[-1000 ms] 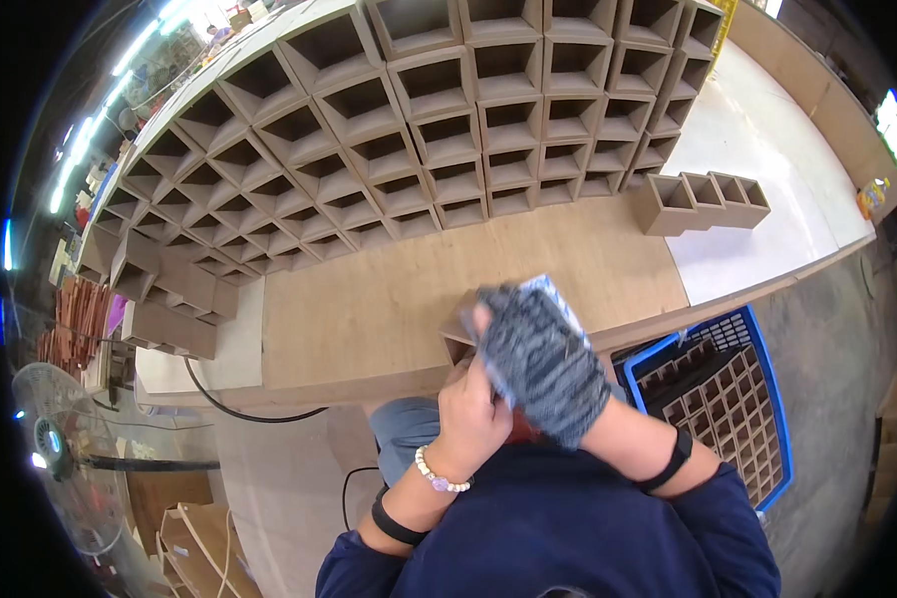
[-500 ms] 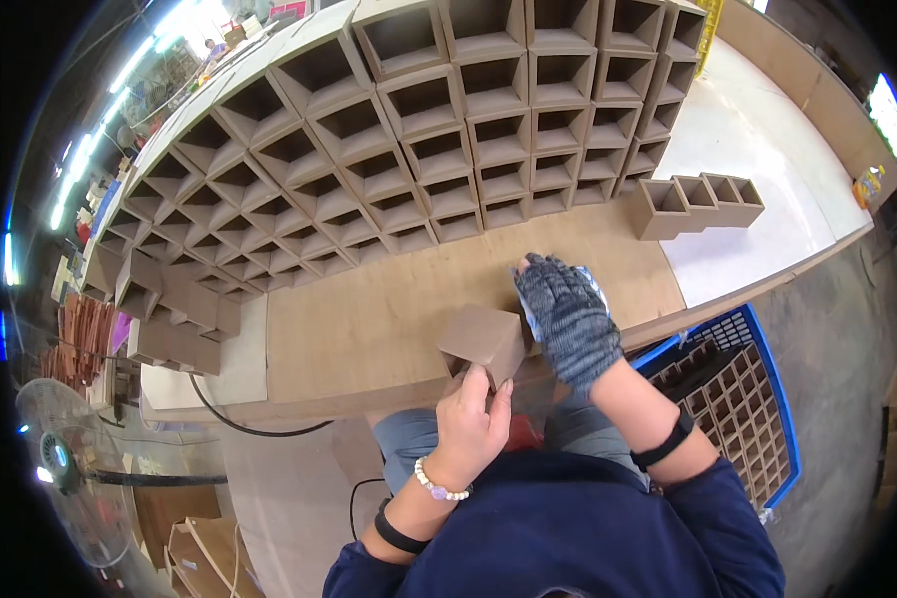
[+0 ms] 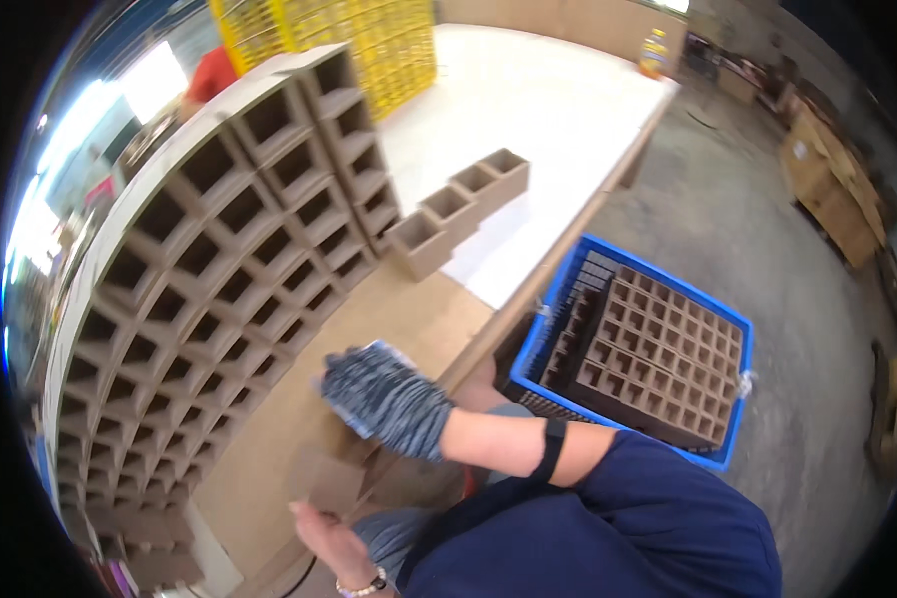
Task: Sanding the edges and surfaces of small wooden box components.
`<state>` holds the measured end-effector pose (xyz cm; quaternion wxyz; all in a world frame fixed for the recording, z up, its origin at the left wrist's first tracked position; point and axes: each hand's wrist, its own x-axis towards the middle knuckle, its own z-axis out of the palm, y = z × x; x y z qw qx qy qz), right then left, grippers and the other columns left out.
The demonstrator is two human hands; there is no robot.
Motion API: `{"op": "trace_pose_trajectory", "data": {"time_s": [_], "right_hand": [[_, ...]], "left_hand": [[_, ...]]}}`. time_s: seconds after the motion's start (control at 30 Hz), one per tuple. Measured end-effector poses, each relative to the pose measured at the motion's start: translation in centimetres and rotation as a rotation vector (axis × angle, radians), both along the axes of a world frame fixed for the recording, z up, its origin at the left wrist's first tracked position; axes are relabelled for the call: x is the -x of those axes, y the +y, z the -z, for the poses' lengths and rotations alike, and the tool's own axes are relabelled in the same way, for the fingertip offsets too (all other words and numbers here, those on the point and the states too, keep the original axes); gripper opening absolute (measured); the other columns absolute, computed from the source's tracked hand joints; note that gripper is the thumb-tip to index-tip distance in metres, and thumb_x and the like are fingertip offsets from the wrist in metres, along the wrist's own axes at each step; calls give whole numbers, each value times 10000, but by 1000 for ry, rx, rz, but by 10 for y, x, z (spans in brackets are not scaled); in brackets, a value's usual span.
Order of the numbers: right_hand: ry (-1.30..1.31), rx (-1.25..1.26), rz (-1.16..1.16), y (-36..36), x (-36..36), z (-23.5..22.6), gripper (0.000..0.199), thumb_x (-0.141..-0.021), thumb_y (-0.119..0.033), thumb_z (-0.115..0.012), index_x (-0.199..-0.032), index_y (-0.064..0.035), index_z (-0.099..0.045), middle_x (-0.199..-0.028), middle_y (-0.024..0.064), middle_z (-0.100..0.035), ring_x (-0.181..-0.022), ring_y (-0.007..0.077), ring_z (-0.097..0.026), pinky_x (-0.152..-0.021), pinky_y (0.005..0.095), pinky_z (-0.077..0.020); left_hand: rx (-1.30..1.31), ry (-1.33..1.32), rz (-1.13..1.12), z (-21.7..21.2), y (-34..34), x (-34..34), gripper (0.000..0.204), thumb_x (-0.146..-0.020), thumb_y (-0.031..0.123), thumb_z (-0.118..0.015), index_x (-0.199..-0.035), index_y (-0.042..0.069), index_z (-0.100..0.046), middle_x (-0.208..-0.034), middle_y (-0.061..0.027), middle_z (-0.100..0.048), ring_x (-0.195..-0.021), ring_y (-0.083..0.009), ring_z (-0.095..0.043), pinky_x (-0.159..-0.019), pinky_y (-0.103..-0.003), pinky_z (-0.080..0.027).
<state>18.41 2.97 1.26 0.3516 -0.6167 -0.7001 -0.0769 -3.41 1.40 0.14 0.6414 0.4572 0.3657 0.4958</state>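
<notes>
A brown square box (image 3: 331, 480) is held low at the near edge of the table (image 3: 409, 309), with its near side met by the fingers of the bare left hand (image 3: 331, 543); whether they are clamped on it cannot be told through the blur. A beaded bracelet (image 3: 364, 586) is worn on that wrist. Just beyond the box, a blue-and-white pad (image 3: 394, 351) is gripped under the bent fingers of the right hand (image 3: 384, 399), which is covered by a grey knitted glove. On the left, a tall wall of open-fronted brown boxes (image 3: 239, 214) is stacked. Farther off, four open boxes (image 3: 448, 211) are set in a staggered row, and a yellow crate (image 3: 369, 50) is placed beyond. On the floor at the right, a blue crate (image 3: 739, 399) is filled with small brown compartments (image 3: 658, 359).
</notes>
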Motion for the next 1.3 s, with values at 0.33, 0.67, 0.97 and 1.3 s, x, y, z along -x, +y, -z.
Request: {"op": "trace_pose_trajectory", "data": {"time_s": [0.33,0.67,0.97,1.3], "right_hand": [[74,-385,-320,-25,52,-23,229,-833,-153,-457,-1018,-73,-567,-990,146,-571,-921,284,-549,-856,456,-415],[-153,67,-90,-14,20,-29,341,-795,-185,-479,-1107,-59,-534,-1100,131,-561,-1006,284,-541,-886,433,-392],[-185,84,-13,9,8,17,368,-790,-207,-502,-1130,-72,-539,-1174,131,-544,-1102,292,-502,-974,445,-337],[-362,63,1,16,17,-23,364,-719,-204,-532,-1039,-33,-563,-1067,149,-576,-1023,283,-533,-908,403,-382]], "left_hand": [[-575,537,-81,1,-18,-38,422,-716,39,-634,-1111,-40,-507,-1075,-138,-592,-1009,-205,-549,-896,-319,-398],[-697,789,-141,1,-17,-47,183,-698,-13,-594,-857,-3,-504,-689,-169,-546,-656,-359,-547,-588,-402,-441],[-613,736,-81,3,-13,-41,240,-670,-1,-606,-888,-21,-507,-711,-159,-568,-652,-343,-547,-603,-399,-448],[-617,733,-75,7,-11,-36,169,-755,29,-614,-910,-2,-555,-758,-134,-626,-671,-250,-632,-599,-300,-474]]}}
